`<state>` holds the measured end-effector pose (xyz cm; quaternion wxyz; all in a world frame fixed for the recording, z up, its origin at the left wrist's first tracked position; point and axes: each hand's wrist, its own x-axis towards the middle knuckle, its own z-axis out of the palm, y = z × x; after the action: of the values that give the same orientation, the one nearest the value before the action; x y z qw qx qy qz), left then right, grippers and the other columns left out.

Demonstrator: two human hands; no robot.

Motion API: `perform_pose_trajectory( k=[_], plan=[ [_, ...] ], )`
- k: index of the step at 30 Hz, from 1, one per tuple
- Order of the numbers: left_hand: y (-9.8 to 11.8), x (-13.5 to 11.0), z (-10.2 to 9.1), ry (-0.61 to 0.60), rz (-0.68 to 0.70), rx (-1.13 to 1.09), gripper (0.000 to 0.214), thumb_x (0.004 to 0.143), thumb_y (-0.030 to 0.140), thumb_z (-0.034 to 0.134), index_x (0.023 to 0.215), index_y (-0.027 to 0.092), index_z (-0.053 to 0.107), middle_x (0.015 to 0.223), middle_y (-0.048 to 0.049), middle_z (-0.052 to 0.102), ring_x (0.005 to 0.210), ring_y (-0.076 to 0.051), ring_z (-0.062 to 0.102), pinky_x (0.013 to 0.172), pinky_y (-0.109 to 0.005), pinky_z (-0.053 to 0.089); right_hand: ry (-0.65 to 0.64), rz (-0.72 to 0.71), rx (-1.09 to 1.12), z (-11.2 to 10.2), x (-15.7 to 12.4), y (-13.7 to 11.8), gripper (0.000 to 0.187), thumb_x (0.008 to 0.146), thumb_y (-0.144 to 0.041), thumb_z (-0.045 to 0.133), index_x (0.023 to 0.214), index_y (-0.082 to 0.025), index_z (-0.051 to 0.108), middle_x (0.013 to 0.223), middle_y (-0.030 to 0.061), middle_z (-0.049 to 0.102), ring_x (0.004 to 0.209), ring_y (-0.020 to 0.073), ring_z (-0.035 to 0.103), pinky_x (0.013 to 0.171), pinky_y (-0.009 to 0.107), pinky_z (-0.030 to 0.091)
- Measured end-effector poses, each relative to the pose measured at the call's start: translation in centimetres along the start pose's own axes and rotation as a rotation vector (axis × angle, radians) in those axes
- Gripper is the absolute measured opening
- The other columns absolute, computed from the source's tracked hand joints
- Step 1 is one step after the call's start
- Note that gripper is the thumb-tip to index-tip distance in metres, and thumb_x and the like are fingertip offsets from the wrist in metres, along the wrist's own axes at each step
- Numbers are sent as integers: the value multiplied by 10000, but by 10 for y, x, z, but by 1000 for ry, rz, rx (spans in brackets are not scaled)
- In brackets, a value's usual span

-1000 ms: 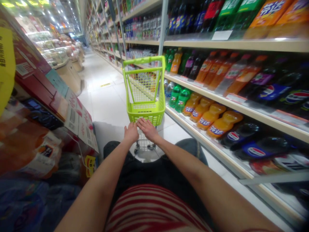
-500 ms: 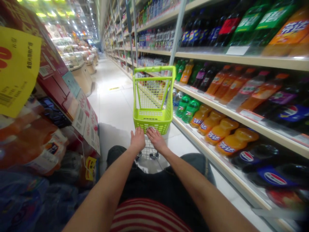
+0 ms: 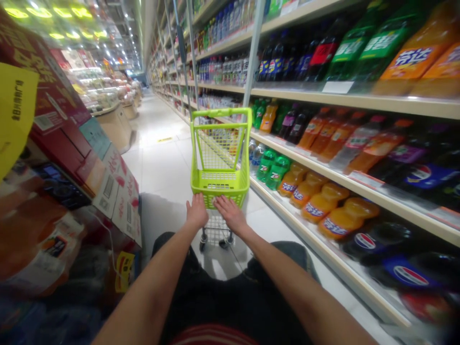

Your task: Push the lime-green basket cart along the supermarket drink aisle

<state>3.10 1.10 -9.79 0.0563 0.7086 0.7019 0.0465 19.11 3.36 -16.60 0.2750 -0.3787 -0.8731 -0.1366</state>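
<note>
A lime-green shopping cart stands on the aisle floor in front of my knees, with its basket towards me. My left hand rests against the near wall of the basket, fingers stretched forward and thumb out to the side. To the right of it, my right hand lies on the same wall with its fingers extended and slightly apart. Neither hand wraps round anything that I can see. Below the basket show the wire frame and small dark wheels.
Drink shelves run along the right, with orange soda bottles lying on the lowest board. Stacked cartons and a yellow price sign stand close on the left. A pale tiled floor leads ahead between them.
The cart and both hands sit slightly lower and further left in view, along with the shelves, as my view shifts. More of the cart's wheels shows. Both hands stay against the basket.
</note>
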Motion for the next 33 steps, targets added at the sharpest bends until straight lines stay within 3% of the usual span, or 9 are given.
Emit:
perform_pose_trajectory(
  k=[9, 14, 19, 22, 26, 29, 33],
  plan=[
    [-8, 22, -5, -3, 34, -29, 733, 690, 64, 370, 1390, 91, 153, 1463, -125, 207, 1352, -221, 141, 1067, -498, 177, -10, 35, 32, 12, 4, 0, 459, 833, -26, 338, 1252, -149, 479, 1313, 119, 468, 1278, 219, 338, 981, 443, 374],
    [-30, 20, -4, 6, 100, -66, 694, 711, 54, 352, 1380, 149, 197, 1455, -83, 249, 1335, -169, 205, 1080, -443, 177, 91, 58, 83, -2, 43, -15, 454, 861, -62, 318, 1280, -176, 450, 1350, 98, 424, 1320, 197, 246, 1034, 442, 309],
    [-49, 4, 4, -46, -32, -54, 725, 696, 55, 387, 1385, 127, 175, 1475, -112, 166, 1349, -197, 158, 1067, -461, 201, 39, -43, 102, 7, 80, -29, 435, 859, -79, 371, 1277, -173, 448, 1371, 95, 394, 1327, 204, 226, 1063, 463, 251],
    [-52, -4, 6, -62, -15, -28, 731, 698, 53, 387, 1390, 127, 163, 1477, -110, 149, 1353, -198, 144, 1071, -469, 185, -45, -107, 86, 30, 71, -33, 409, 846, -72, 404, 1235, -163, 492, 1350, 101, 425, 1296, 225, 300, 1039, 466, 297],
    [-55, -9, 11, -43, 7, 22, 725, 695, 57, 381, 1387, 101, 168, 1480, -108, 133, 1352, -202, 147, 1070, -471, 191, -104, -73, 78, 50, 38, -36, 378, 829, -45, 414, 1178, -124, 538, 1274, 132, 507, 1247, 225, 384, 979, 452, 376],
    [-55, -12, 18, -12, 21, 53, 722, 688, 54, 375, 1382, 78, 175, 1479, -111, 141, 1350, -202, 153, 1070, -473, 194, -16, -57, 105, 38, 27, -38, 394, 841, -43, 376, 1196, -130, 527, 1280, 125, 503, 1275, 199, 342, 998, 429, 362],
    [-47, -12, 22, 44, 13, 69, 701, 698, 64, 369, 1376, 67, 192, 1471, -122, 170, 1348, -208, 162, 1070, -469, 198, 165, 18, 88, 5, 39, -33, 440, 865, -64, 317, 1266, -168, 464, 1344, 91, 436, 1334, 189, 205, 1037, 429, 302]
  ],
)
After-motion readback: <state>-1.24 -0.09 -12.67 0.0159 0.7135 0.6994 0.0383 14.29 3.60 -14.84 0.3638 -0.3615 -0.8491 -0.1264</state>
